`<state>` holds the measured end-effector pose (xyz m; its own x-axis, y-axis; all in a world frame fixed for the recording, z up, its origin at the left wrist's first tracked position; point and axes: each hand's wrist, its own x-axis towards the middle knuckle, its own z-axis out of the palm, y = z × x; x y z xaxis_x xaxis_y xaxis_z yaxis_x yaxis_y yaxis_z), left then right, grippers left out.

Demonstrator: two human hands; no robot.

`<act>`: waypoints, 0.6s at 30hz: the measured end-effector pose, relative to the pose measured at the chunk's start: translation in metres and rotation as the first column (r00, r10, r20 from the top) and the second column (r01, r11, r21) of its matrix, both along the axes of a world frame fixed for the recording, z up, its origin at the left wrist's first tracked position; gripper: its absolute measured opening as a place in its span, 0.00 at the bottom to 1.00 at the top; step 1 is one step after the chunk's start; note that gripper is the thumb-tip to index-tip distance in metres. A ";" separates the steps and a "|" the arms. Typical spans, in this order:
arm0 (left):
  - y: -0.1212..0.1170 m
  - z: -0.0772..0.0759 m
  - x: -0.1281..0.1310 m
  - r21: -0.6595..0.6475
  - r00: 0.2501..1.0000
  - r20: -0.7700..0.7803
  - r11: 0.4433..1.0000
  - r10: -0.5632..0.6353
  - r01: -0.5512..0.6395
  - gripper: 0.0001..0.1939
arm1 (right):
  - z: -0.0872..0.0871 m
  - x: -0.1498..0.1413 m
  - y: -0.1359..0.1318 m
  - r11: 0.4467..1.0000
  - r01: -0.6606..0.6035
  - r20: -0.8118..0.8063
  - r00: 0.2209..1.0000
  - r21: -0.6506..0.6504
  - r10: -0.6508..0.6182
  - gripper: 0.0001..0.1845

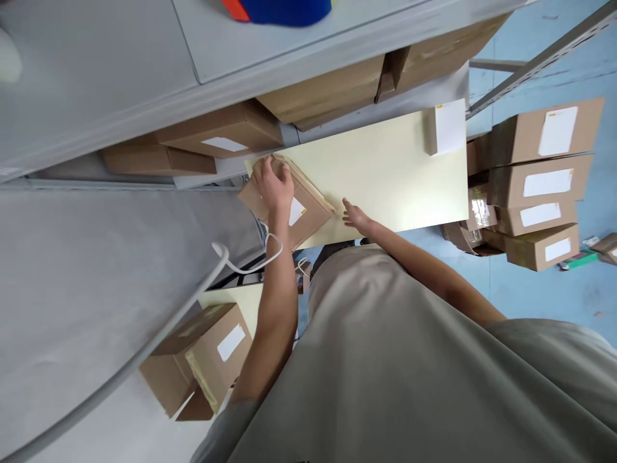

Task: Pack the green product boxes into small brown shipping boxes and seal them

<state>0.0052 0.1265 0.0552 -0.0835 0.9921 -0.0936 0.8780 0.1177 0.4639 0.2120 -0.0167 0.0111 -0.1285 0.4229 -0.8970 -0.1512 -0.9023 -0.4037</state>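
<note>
A folded brown cardboard box [313,222] with a white label lies slanted at the left end of the cream-coloured tabletop. My left hand [274,185] grips its far corner, thumb and fingers bent over the cardboard; part of the grip is hidden. Just right of the cardboard's near right corner, my right hand [355,216] hovers over or touches the tabletop, fingers stretched out and nothing in them. A white cable [255,267] loops by my left forearm.
On the table [380,173], a white label stack [449,127] stands at the far right. Labelled cartons [544,183] are piled to the right on the blue floor. More cartons [332,87] fill the shelf ahead. An open carton [207,354] sits lower left, near a grey pole [144,350].
</note>
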 end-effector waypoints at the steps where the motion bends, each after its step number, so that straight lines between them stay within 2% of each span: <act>1: 0.015 -0.003 -0.001 0.007 1.000 -0.014 1.000 0.005 -0.005 0.28 | 0.004 0.000 -0.002 0.995 0.034 -0.085 0.996 -0.096 -0.042 0.46; 3: 0.035 -0.006 -0.001 -0.034 0.999 -0.046 0.999 0.008 -0.010 0.29 | 0.012 -0.003 -0.003 0.976 0.083 -0.240 0.962 -0.200 -0.131 0.44; 5: 0.043 -0.006 -0.001 -0.104 0.997 -0.071 0.995 -0.006 -0.001 0.29 | 0.018 -0.007 0.000 0.966 0.145 -0.336 0.918 -0.214 -0.212 0.40; 7: 0.041 -0.001 -0.002 -0.134 0.996 -0.084 0.991 -0.023 0.011 0.30 | 0.027 -0.007 0.002 0.956 0.212 -0.378 0.884 -0.203 -0.276 0.39; 9: 0.034 0.009 -0.004 -0.098 0.996 -0.090 0.995 -0.017 0.008 0.31 | 0.037 -0.003 0.001 0.950 0.259 -0.399 0.864 -0.173 -0.308 0.38; 11: 0.025 0.022 -0.007 -0.036 0.997 -0.081 0.999 0.010 -0.013 0.31 | 0.049 0.006 -0.004 0.951 0.295 -0.399 0.865 -0.089 -0.306 0.37; 14: 0.006 0.042 -0.011 0.041 0.998 -0.007 0.998 0.055 -0.055 0.29 | 0.067 0.024 -0.020 0.936 0.323 -0.321 0.909 0.138 -0.266 0.36; 18: -0.036 0.054 -0.004 -0.007 0.992 0.104 0.997 0.073 -0.072 0.31 | 0.084 0.053 -0.042 0.876 0.237 -0.076 0.971 0.420 -0.226 0.41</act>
<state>0.0010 0.0904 0.1093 -0.1449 0.9834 -0.1088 0.8143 0.1810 0.5515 0.2652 -0.0586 0.0951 0.0009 0.7817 -0.6237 -0.3496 -0.5841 -0.7326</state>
